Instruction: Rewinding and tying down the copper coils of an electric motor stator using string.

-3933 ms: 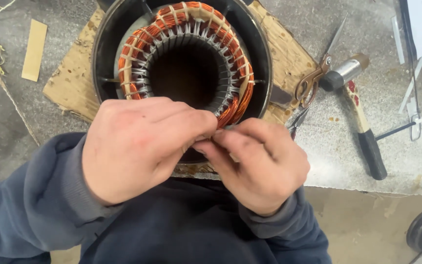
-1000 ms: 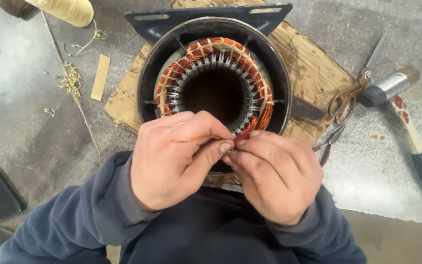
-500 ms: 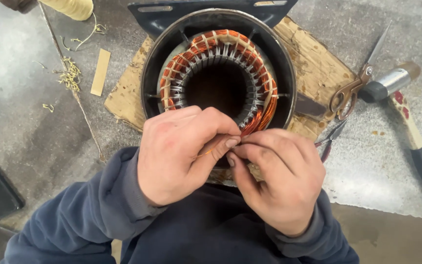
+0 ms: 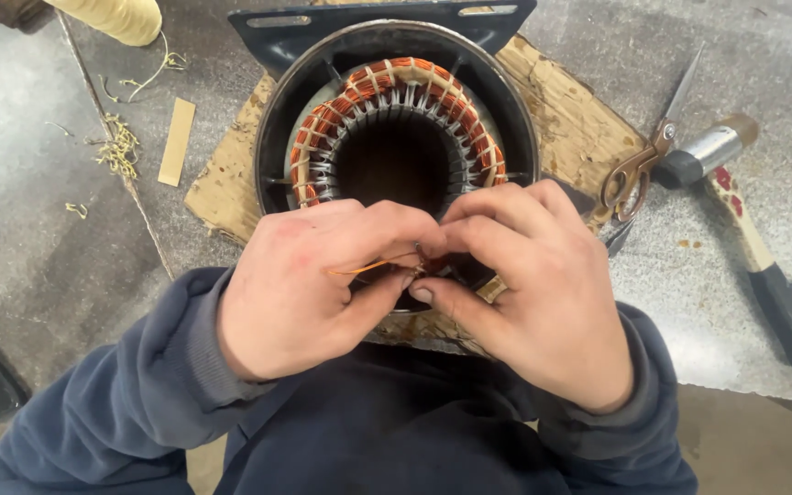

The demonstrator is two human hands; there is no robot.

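Note:
A black motor housing (image 4: pixel 277 137) stands upright on a piece of cardboard (image 4: pixel 570 119), with a ring of copper windings (image 4: pixel 396 82) laced in pale cord around its dark bore. My left hand (image 4: pixel 304 293) and my right hand (image 4: pixel 543 293) meet at the housing's near rim, fingertips pinched together. A thin copper wire (image 4: pixel 364 269) runs between the fingers of both hands. What lies under the fingertips is hidden.
Scissors (image 4: pixel 643 156) and a hammer with a black grip (image 4: pixel 753 247) lie on the grey bench to the right. A spool of pale cord (image 4: pixel 121 16) sits at the far left, with a cardboard strip (image 4: pixel 176 142) and cord scraps (image 4: pixel 121 147) nearby.
The view has shifted slightly. My hands stay pinched together at the near rim, and a short length of copper wire now shows between my left fingers.

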